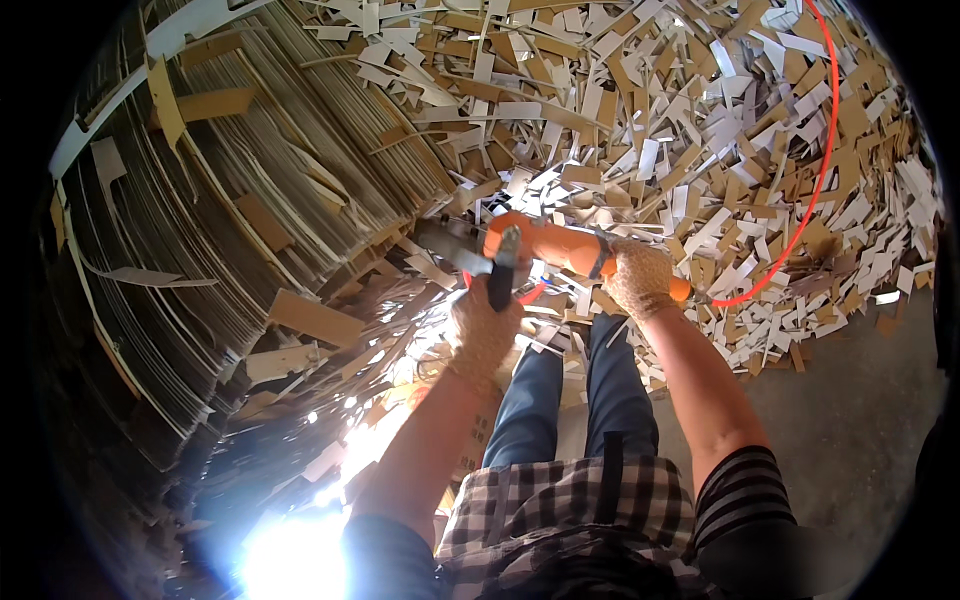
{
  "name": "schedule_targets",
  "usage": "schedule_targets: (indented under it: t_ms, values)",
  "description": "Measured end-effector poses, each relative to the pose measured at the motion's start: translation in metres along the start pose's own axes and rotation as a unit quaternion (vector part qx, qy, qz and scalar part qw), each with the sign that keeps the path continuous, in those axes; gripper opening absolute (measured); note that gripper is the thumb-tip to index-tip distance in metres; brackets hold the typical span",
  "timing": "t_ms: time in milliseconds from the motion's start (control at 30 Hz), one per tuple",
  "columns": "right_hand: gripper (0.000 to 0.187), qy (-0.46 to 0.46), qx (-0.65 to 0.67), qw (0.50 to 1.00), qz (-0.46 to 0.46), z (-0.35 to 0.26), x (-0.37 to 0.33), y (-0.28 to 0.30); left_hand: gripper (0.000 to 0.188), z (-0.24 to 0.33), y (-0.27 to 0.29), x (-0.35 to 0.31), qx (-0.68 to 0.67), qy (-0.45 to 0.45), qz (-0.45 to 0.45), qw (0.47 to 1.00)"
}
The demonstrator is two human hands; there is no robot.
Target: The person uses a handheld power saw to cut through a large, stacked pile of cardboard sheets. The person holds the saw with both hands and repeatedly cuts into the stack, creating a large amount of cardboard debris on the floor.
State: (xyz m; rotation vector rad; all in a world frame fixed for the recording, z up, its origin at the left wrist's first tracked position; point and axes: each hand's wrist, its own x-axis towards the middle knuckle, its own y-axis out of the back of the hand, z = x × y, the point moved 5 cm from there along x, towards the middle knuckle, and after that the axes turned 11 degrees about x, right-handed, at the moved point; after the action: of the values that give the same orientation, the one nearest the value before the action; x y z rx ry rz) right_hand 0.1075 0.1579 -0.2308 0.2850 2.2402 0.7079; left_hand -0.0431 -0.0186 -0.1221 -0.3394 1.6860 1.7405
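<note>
Both grips are closed on one orange power tool [545, 245]: the right hand [640, 280], in a speckled knit work glove, wraps tight round the rear of the orange body, and the left hand [483, 325], gloved the same way, closes round a dark side handle [500, 280] that sticks down from the front of the tool. The tool is held level out in front of the person, above the knees, with its grey metal nose [445, 245] pointing to the person's left, right against the edge of a tall stack of thin boards [250, 220]. Whether the nose actually touches the boards I cannot tell. A thin orange-red hose [815, 190] leaves the back end of the tool and loops away in a wide arc to the right and up. Under and behind the tool the floor is buried in a heap of offcuts [700, 120], short strips in white and brown lying every way. Closer in, blue jeans [575, 400] and a checked shirt [570, 510] show below the arms, and a bare grey patch of floor [850, 420] lies at the right. Glare washes out the lower left.
</note>
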Motion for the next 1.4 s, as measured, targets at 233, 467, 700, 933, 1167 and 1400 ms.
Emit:
schedule_targets:
  t_ms: [233,467,700,933,1167,1400]
  values:
    - [0.025,-0.053,-0.074,0.996,0.012,0.004,0.018,-0.008,0.033,-0.013,-0.016,0.052,-0.053,0.02,-0.083,0.995]
    - [0.023,-0.04,-0.016,0.999,-0.001,0.016,-0.02,-0.008,0.031,-0.011,-0.023,0.003,-0.067,-0.024,-0.023,0.997]
    - [0.02,-0.052,-0.064,0.997,-0.001,0.0,0.031,-0.008,0.026,-0.018,-0.023,0.059,-0.041,-0.001,-0.006,0.999]
    - [0.025,-0.051,-0.049,0.997,-0.025,-0.002,-0.006,-0.009,0.029,-0.016,-0.008,0.039,-0.008,-0.04,-0.016,0.999]
    - [0.022,-0.035,-0.078,0.996,-0.003,-0.017,0.021,-0.004,0.028,-0.016,0.003,0.07,-0.116,-0.017,-0.063,0.991]
    - [0.023,-0.085,-0.066,0.994,-0.028,0.008,-0.078,0.007,0.059,0.012,0.019,0.006,-0.077,-0.04,-0.166,0.982]
